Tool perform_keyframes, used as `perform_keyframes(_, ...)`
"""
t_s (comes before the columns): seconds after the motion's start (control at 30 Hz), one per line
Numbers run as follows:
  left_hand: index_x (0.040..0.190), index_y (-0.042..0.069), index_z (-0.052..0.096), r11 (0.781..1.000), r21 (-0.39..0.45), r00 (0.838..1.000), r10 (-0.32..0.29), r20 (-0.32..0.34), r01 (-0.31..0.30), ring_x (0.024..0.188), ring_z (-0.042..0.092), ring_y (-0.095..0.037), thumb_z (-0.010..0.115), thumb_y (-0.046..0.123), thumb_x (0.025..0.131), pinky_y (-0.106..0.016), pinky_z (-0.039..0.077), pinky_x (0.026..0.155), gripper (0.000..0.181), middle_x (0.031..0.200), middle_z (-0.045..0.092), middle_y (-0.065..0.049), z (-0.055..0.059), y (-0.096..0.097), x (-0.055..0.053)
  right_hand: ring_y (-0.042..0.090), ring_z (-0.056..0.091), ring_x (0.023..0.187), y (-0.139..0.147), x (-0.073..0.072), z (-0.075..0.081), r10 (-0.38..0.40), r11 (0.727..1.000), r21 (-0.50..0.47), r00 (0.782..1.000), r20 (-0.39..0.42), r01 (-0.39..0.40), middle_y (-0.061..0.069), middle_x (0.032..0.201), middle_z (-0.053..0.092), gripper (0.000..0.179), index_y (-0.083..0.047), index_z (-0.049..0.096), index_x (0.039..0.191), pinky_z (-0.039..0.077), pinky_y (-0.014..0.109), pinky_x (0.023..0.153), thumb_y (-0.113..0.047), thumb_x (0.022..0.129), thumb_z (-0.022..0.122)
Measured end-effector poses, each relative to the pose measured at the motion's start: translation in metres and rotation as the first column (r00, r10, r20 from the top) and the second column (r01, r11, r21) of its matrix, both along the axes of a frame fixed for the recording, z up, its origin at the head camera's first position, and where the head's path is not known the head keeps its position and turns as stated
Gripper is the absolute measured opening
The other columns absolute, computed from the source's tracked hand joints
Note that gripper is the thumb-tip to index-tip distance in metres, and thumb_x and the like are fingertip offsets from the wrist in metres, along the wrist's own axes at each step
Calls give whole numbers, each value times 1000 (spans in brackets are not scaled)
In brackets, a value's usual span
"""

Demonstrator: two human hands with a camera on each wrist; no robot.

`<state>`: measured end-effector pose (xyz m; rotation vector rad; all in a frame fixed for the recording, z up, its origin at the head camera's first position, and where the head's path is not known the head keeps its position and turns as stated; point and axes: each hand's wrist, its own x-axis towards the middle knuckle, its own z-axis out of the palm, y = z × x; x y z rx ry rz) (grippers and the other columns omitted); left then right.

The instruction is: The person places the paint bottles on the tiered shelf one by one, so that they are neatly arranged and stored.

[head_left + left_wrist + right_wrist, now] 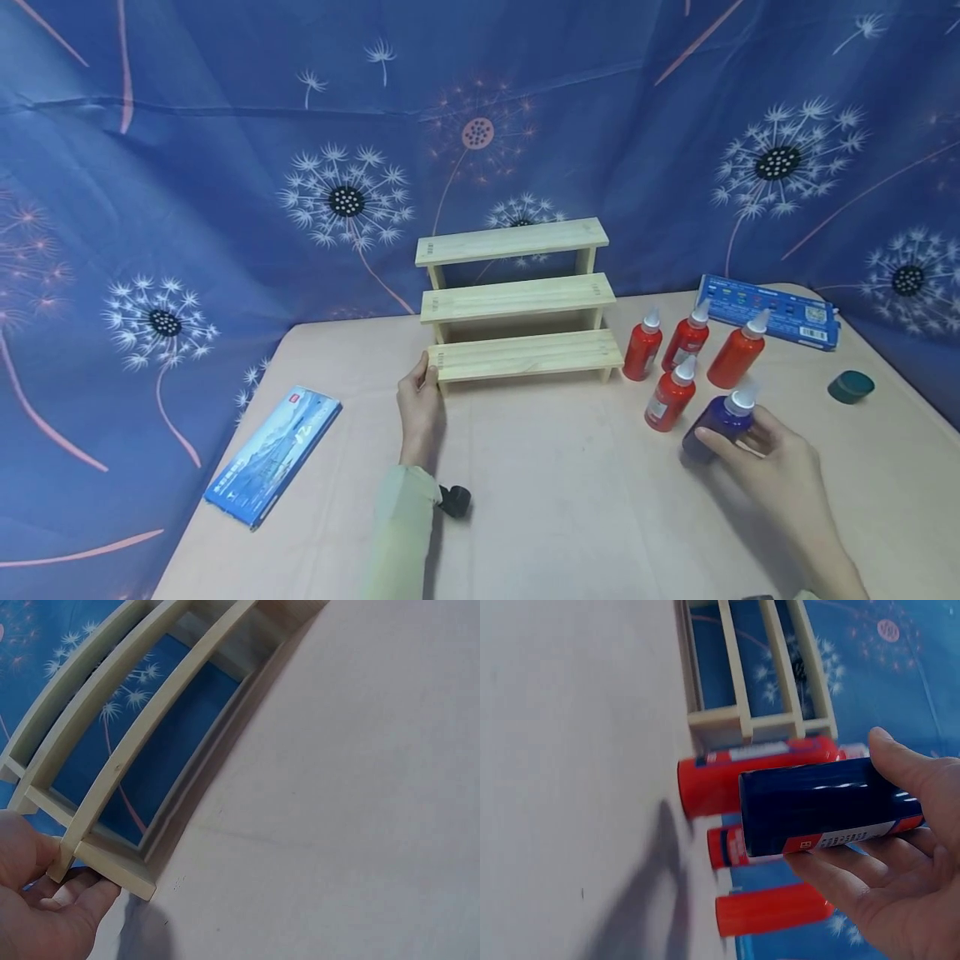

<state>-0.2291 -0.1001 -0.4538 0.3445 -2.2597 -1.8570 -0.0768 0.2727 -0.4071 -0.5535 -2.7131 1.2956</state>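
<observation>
A three-tier wooden shelf (pixel 517 302) stands against the backdrop. My left hand (pixel 418 410) grips the left end of its lowest step, thumb on top and fingers beneath, as the left wrist view shows. My right hand (pixel 780 467) holds a dark blue paint bottle (pixel 716 427) with a white nozzle cap, thumb on one side and fingers on the other. In the right wrist view the blue bottle (pixel 817 806) is lifted off the table. Just beyond it stand several red and orange-red bottles, among them a red bottle (pixel 670 400) and an orange-red one (pixel 735 358).
A blue flat box (pixel 772 310) lies behind the bottles at the back right, and a dark green round object (pixel 851 387) sits near the right edge. Another blue box (pixel 273 454) lies on the left of the pale tablecloth (pixel 555 500). Dandelion-print fabric hangs behind.
</observation>
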Motion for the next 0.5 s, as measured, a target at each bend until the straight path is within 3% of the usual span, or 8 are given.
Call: perform_keyframes(0.5,142,1,46,1000,-3,1000,6,-1,-6,139,39,-26,49,12,103,-39,36,114,41,149,44,-11,0,0,0,52,45,126,-46,-1,15,139,990,4,990,-24,-139,31,140,47,91,1,32,150,46,56,95,-51,85,70)
